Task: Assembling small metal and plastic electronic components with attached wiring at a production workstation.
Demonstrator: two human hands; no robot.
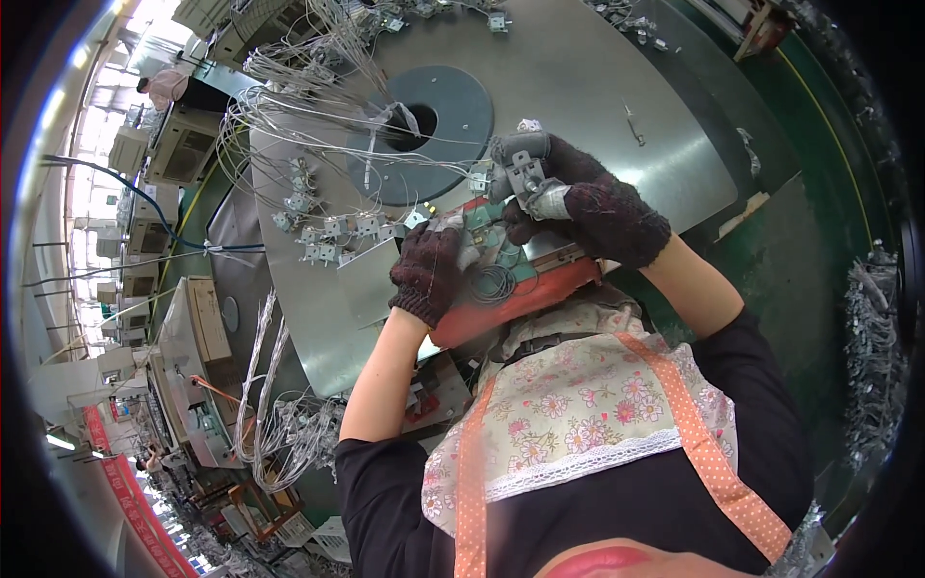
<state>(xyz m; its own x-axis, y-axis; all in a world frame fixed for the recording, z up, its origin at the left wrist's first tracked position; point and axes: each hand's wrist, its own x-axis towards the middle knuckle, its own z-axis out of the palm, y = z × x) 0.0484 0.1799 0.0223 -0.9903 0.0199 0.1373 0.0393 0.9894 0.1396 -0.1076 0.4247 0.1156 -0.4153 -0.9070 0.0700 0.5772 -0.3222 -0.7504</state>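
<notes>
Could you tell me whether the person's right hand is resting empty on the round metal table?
No, the right hand is raised and gripping a grey tool above the red fixture.

A red flat fixture tray [540, 289] lies at the near edge of the round grey metal surface [597, 87]; white wired connector blocks [328, 231] lie to its left, a dark circular centre plate [462, 106] behind.

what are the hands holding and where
The right hand grips a grey tool around its body. The left hand presses on the red fixture; any hold there cannot be told.
</notes>
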